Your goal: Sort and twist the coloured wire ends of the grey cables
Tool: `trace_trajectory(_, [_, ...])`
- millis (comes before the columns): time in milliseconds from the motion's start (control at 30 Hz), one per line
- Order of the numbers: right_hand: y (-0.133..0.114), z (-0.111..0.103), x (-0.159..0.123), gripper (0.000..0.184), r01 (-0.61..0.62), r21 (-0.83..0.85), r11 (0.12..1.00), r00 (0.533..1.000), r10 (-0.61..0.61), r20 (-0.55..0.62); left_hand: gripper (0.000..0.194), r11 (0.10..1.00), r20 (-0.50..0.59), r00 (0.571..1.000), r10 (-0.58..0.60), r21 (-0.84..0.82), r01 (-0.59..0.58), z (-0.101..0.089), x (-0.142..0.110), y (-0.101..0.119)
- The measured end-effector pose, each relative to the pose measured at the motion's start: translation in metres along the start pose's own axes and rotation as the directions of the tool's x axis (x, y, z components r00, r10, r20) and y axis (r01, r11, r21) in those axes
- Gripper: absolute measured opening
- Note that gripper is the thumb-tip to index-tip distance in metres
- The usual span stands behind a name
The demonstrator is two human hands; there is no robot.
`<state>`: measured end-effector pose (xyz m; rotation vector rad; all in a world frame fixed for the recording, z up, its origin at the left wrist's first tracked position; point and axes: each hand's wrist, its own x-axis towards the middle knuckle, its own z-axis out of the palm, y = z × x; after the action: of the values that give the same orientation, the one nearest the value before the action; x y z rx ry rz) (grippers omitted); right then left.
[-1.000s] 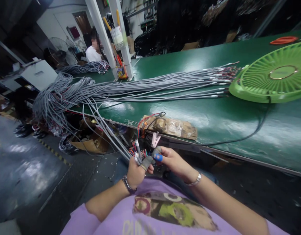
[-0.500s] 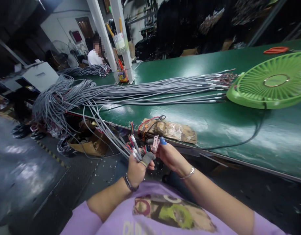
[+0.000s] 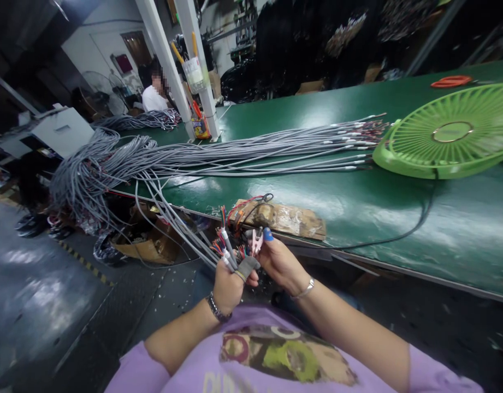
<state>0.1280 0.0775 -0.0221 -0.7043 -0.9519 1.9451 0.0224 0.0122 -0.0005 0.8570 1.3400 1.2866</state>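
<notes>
My left hand (image 3: 230,285) is closed around several grey cables (image 3: 194,243), a grey cover on its thumb. Their stripped ends fan out above the fist in coloured wires (image 3: 242,251) with white bands on some jackets. Close beside it, my right hand (image 3: 282,264) pinches a small pale pink clip-like tool (image 3: 256,241) near the wire ends. Blue wrapping (image 3: 268,234) covers a fingertip of that hand. Its other fingers are partly hidden, and I cannot tell whether the tool touches a wire.
A wooden block (image 3: 294,219) with red and black leads lies at the edge of the green bench (image 3: 357,213). Behind it stretches a long bundle of grey cables (image 3: 235,148). A green fan (image 3: 451,131) stands right, a cardboard box (image 3: 151,243) below left. Another person (image 3: 153,98) sits far back.
The pink tool has turned in my right hand and now shows a forked shape. My left hand keeps its hold on the cables. The view has shifted slightly.
</notes>
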Motion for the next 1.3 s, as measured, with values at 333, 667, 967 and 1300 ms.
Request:
trace_trajectory(333, [0.007,-0.002,0.0,0.052,-0.056,0.214,0.975,0.994,0.075,-0.083,0.05,1.0,-0.006,1.0,-0.021,0.008,0.021,-0.003,-0.004,-0.002])
trace_trajectory(667, [0.03,-0.039,-0.019,0.044,-0.148,0.149,0.978,0.961,0.178,-0.212,0.051,0.997,0.057,0.998,-0.041,-0.06,0.044,-0.019,-0.003,-0.019])
trace_trajectory(967, [0.012,-0.044,-0.053,0.032,0.108,-0.584,0.804,0.988,-0.154,-0.029,0.031,0.974,0.21,0.976,0.056,0.203,-0.1,-0.024,-0.013,-0.049])
trace_trajectory(1300, [-0.01,-0.007,-0.075,0.025,0.373,-0.84,0.393,0.908,-0.339,0.245,0.022,0.687,0.276,0.938,0.21,0.641,-0.343,-0.004,-0.03,-0.028])
